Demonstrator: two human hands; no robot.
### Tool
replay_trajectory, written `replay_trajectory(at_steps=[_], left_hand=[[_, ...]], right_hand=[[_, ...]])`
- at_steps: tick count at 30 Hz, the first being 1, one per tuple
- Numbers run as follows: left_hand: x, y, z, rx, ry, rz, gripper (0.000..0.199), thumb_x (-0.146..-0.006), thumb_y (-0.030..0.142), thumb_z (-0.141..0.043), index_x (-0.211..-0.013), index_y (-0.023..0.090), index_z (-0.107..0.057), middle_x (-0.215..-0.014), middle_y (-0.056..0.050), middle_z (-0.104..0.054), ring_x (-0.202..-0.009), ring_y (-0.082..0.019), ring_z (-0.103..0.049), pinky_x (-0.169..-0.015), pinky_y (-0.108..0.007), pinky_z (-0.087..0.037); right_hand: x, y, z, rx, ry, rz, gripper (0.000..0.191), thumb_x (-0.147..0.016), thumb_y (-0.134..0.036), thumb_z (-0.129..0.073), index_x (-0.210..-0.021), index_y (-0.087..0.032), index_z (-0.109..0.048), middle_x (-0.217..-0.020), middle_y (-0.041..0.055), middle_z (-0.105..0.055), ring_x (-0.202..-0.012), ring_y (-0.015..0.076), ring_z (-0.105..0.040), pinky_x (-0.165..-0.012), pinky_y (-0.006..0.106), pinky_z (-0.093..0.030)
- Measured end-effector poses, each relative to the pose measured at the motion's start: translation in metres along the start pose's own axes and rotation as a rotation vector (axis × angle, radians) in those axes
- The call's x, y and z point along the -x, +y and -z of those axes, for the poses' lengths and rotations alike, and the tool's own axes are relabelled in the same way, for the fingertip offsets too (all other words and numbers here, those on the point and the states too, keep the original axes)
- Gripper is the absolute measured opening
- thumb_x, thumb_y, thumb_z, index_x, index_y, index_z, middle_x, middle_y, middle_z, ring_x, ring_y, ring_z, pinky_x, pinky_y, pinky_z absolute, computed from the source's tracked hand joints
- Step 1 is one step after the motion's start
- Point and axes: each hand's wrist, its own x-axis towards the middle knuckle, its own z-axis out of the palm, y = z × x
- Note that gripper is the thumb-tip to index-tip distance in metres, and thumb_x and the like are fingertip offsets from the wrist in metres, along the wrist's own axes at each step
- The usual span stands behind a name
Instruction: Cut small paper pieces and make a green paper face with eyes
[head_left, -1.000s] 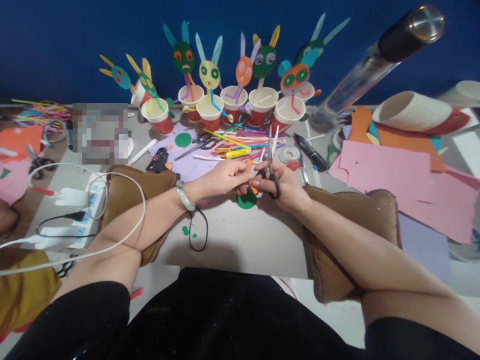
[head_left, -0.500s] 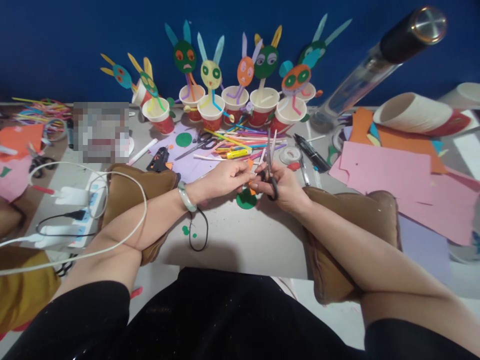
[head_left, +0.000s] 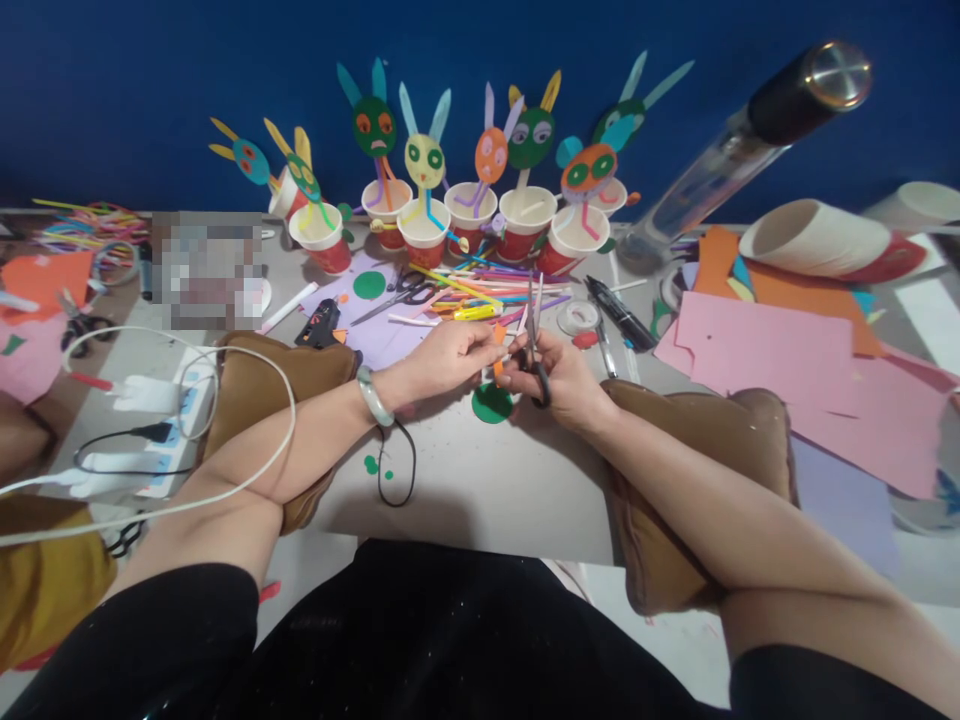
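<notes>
My left hand [head_left: 459, 358] pinches a small piece of orange paper [head_left: 499, 345] between thumb and fingertips. Close beside it, my right hand [head_left: 564, 378] is closed around dark-handled scissors [head_left: 535, 345]. The scissor blades point away from me and upward, slightly apart. My right fingertips are near the orange paper, and I cannot tell whether they touch it. Below both hands a green paper circle [head_left: 492, 404] lies on the table. Colourful straws [head_left: 457, 290] are heaped just beyond the hands.
Red-and-white paper cups [head_left: 424, 235] with paper animal heads stand along the blue wall. A clear bottle [head_left: 720, 170] leans at right near pink paper sheets [head_left: 765, 340]. Brown cushions [head_left: 697, 470] lie under my forearms. A white cable [head_left: 292, 400] loops over my left arm near a power strip [head_left: 176, 420].
The view has shifted slightly, so the cups and bottle sit lower. More of the orange paper shows between my hands, which otherwise keep nearly the same place.
</notes>
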Motion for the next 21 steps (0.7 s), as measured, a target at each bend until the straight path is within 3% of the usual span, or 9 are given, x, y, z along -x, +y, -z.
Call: replay_trajectory(at_steps=[5,8,12,17,21], left_hand=[[0.0016,-0.0004,-0.0036,0.092,0.058,-0.017,0.041,-0.096,0.045,-0.056,-0.066,0.017,-0.053,-0.059,0.002,-0.054,-0.057,-0.010,-0.048,-0.056,-0.025,-0.033],[0.0011,0.0008,-0.0048,0.240,0.027,0.044,0.041,-0.089,0.051,-0.067,-0.068,0.016,-0.058,-0.060,0.001,-0.057,-0.056,-0.009,-0.051,-0.055,-0.024,-0.036],[0.0006,0.0022,-0.0038,0.380,-0.073,0.170,0.034,-0.076,0.043,-0.081,-0.071,0.016,-0.061,-0.060,0.003,-0.057,-0.055,-0.008,-0.053,-0.052,-0.021,-0.037],[0.0047,0.0021,-0.0052,0.474,-0.112,0.249,0.032,-0.083,0.041,-0.074,-0.070,0.016,-0.059,-0.062,0.002,-0.060,-0.054,-0.008,-0.055,-0.052,-0.021,-0.042],[0.0061,0.0059,-0.0069,0.445,-0.073,0.289,0.028,-0.086,0.030,-0.070,-0.066,0.016,-0.056,-0.058,0.003,-0.058,-0.049,-0.006,-0.051,-0.048,-0.020,-0.038]], right_hand=[[0.0003,0.0009,0.0003,0.007,0.051,0.034,0.057,-0.055,-0.030,-0.101,-0.093,-0.023,-0.059,-0.067,-0.0053,-0.071,-0.056,0.0140,-0.066,-0.052,0.025,-0.053],[0.0003,0.0033,0.0007,-0.007,0.067,0.066,0.058,-0.055,-0.030,-0.101,-0.093,-0.023,-0.059,-0.067,-0.0056,-0.071,-0.058,0.0139,-0.066,-0.056,0.026,-0.054],[0.0005,0.0043,0.0006,-0.010,0.060,0.098,0.055,-0.058,-0.032,-0.099,-0.093,-0.024,-0.058,-0.067,-0.0057,-0.070,-0.058,0.0134,-0.066,-0.058,0.026,-0.053],[0.0018,0.0032,-0.0012,0.025,0.057,0.110,0.057,-0.058,-0.035,-0.100,-0.094,-0.024,-0.058,-0.067,-0.0055,-0.069,-0.057,0.0134,-0.065,-0.055,0.026,-0.054],[0.0027,0.0027,-0.0025,0.049,0.054,0.112,0.057,-0.057,-0.035,-0.101,-0.093,-0.023,-0.058,-0.068,-0.0053,-0.069,-0.058,0.0136,-0.066,-0.053,0.025,-0.053]])
